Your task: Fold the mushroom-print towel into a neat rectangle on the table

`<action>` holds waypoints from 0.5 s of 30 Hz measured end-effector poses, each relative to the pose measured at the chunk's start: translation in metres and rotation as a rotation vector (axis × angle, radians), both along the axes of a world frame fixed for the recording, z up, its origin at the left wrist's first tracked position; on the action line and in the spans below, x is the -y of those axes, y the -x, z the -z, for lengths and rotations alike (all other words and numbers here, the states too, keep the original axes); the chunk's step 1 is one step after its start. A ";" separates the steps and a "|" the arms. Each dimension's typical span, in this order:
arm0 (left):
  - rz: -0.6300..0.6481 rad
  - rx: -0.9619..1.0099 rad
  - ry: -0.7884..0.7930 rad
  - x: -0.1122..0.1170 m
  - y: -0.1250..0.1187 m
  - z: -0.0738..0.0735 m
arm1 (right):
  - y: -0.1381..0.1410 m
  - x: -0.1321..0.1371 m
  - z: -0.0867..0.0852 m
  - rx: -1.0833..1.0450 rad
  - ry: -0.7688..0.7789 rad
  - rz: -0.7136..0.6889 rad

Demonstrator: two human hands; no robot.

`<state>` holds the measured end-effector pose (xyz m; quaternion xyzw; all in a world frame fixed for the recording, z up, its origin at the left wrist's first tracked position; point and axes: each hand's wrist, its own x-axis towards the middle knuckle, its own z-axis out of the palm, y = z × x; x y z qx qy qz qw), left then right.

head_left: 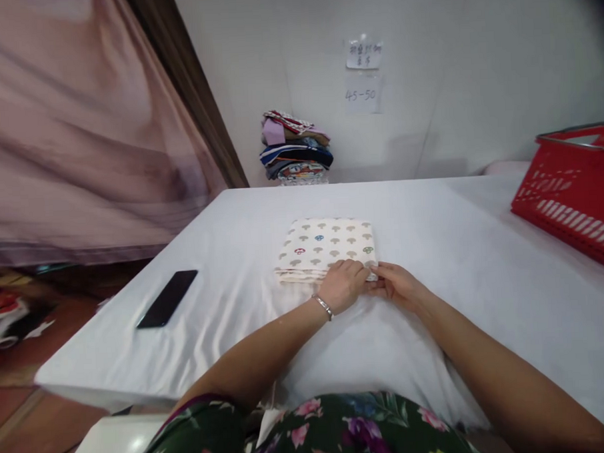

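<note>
A folded cream cloth [327,242] with grey, red, blue and green mushroom prints lies in the middle of the white-covered table. Its layers show along the near edge. My left hand [342,286], with a silver bracelet at the wrist, is closed on that edge near the right corner, fingers bent over the fabric. Right beside it, my right hand [399,286] pinches the near right corner between thumb and fingers. Part of the corner is hidden by my fingers.
A black phone [169,299] lies on the table [447,233] at left. Folded clothes [296,146] are stacked at the far edge. On the right stands a red basket [575,188]. A pink curtain [77,129] hangs at left; paper notes [363,55] are on the wall.
</note>
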<state>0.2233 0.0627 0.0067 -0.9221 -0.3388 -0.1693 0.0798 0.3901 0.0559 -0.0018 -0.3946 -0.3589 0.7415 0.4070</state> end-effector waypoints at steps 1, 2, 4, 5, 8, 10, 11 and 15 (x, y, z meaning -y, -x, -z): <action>0.002 -0.002 -0.010 0.001 0.002 0.001 | 0.001 0.000 0.001 0.014 0.004 0.001; 0.001 -0.003 -0.018 0.001 0.003 0.001 | 0.002 0.001 0.001 0.030 0.001 0.000; -0.004 0.004 -0.022 0.004 0.005 0.002 | 0.003 0.001 0.001 0.065 -0.023 0.006; -0.012 0.015 -0.023 0.005 0.006 0.003 | 0.003 0.002 0.001 0.080 -0.037 0.017; -0.076 0.059 -0.031 0.007 0.014 0.005 | 0.002 0.001 0.001 0.104 -0.046 0.061; -0.157 0.079 -0.029 0.005 0.028 0.007 | 0.001 0.000 0.002 0.111 -0.038 0.073; -0.202 0.084 -0.022 0.003 0.037 0.008 | 0.001 0.000 0.003 0.116 -0.035 0.074; -0.368 0.105 -0.007 -0.005 0.084 0.008 | -0.001 -0.002 0.007 0.124 -0.025 0.069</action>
